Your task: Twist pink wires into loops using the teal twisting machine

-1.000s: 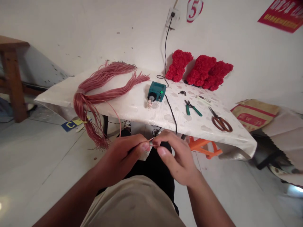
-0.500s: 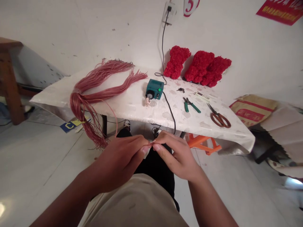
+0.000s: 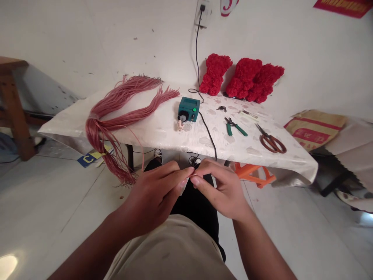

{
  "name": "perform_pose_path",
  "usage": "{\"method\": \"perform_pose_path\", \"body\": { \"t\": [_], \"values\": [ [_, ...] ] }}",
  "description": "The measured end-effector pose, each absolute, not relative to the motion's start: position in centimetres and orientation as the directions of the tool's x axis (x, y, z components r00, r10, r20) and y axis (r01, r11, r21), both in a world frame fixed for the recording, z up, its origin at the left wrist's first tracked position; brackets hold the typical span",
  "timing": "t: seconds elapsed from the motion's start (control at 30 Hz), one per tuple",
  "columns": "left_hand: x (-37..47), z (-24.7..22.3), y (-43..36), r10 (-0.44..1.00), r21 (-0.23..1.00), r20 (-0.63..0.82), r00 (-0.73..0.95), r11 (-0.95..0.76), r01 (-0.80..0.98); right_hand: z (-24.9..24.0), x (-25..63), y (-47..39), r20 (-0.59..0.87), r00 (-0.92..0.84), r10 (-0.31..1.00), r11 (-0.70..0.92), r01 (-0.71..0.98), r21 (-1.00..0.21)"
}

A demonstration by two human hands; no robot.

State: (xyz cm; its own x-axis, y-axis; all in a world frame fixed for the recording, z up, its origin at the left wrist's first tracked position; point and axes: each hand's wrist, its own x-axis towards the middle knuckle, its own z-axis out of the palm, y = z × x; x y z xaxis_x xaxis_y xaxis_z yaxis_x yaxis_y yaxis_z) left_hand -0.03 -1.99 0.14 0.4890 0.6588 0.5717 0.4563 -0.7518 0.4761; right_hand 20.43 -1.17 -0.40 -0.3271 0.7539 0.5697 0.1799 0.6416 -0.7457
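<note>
In front of my lap, my left hand [image 3: 159, 192] and my right hand [image 3: 221, 188] meet at the fingertips. Both pinch a thin pink strand [image 3: 192, 175], and most of it is hidden by the fingers. A small pale piece [image 3: 183, 189] shows under my left fingertips. One pink strand runs from the large bundle of pink cords [image 3: 128, 97] down towards my left hand. The bundle lies on the table's left part and hangs over its front edge. Beyond my hands stands a small teal machine [image 3: 189, 109] with a green light.
On the white-covered table [image 3: 163, 136] lie green-handled pliers [image 3: 236, 126] and brown-handled scissors [image 3: 271, 140]. Red flower-covered shapes [image 3: 215, 74] stand against the wall. An orange stool [image 3: 255, 174] is under the table. A black cable [image 3: 208, 134] hangs over the front edge.
The camera view has shifted slightly. My fingertips have drawn closer together, and less of the strand shows between them. The objects on the table have not moved.
</note>
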Motion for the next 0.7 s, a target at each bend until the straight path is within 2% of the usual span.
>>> {"method": "perform_pose_path", "body": {
  "t": [0.23,0.43,0.57,0.7],
  "values": [
    [0.0,0.3,-2.0,0.626,0.492,0.683,0.377,-0.776,0.395,0.3,20.9,-1.3,0.502,-0.414,0.759,0.61,0.182,-0.771],
    [0.1,0.3,-2.0,0.721,0.552,0.541,0.432,-0.692,0.465,0.2,21.4,-1.3,0.484,-0.431,0.762,0.604,0.202,-0.771],
    [-0.1,0.5,-2.0,0.766,0.613,0.44,0.468,-0.637,0.467,0.4,21.8,-1.4,0.492,-0.37,0.788,0.594,0.246,-0.766],
    [-0.1,0.6,-2.0,0.785,0.654,0.385,0.486,-0.603,0.457,0.7,21.4,-1.6,0.482,-0.452,0.751,0.637,0.302,-0.709]
  ]
}}
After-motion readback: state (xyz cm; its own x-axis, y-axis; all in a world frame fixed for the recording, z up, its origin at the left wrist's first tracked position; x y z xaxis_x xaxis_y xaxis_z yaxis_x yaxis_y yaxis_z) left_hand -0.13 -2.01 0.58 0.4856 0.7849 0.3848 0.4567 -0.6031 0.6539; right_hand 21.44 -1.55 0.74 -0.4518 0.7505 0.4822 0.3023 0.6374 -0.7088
